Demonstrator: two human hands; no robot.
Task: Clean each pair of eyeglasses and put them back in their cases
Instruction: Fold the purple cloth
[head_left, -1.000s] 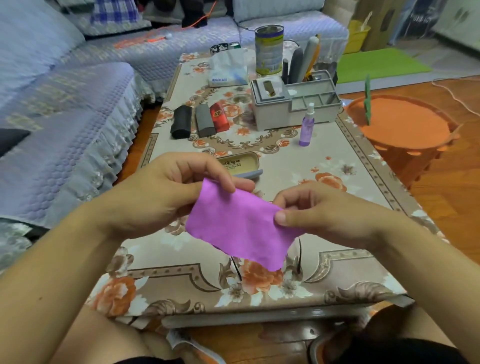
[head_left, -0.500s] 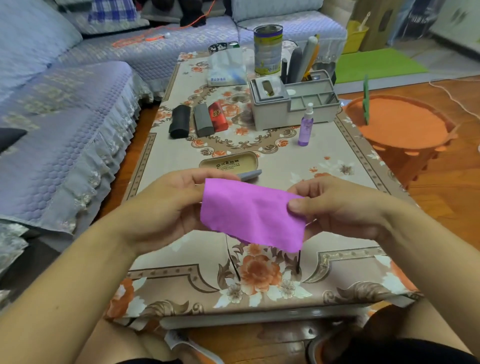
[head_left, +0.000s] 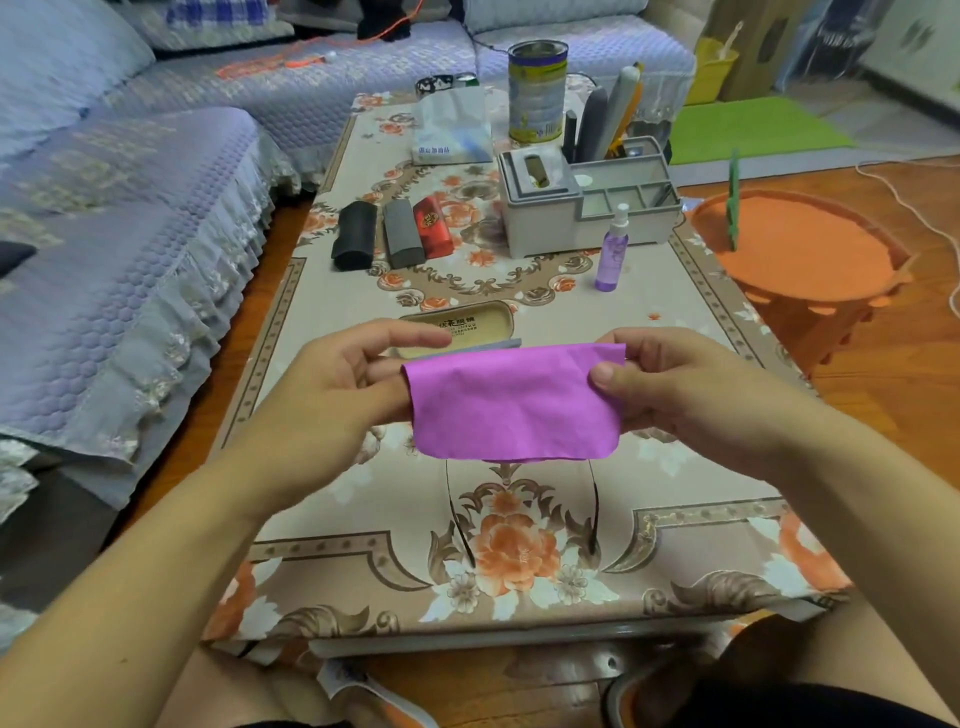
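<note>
Now, both hands pinching purple cloth (head_left: 511, 402)

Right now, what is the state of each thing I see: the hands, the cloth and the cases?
Left hand: holds the cloth's left edge.
Right hand: pinches the cloth's right edge.
Purple cloth: spread between both hands, above the table.
Tan case: open, partly hidden by the cloth.
Black case: closed.
Grey case: closed.
Red case: closed.
Spray bottle: upright, capped.
</note>
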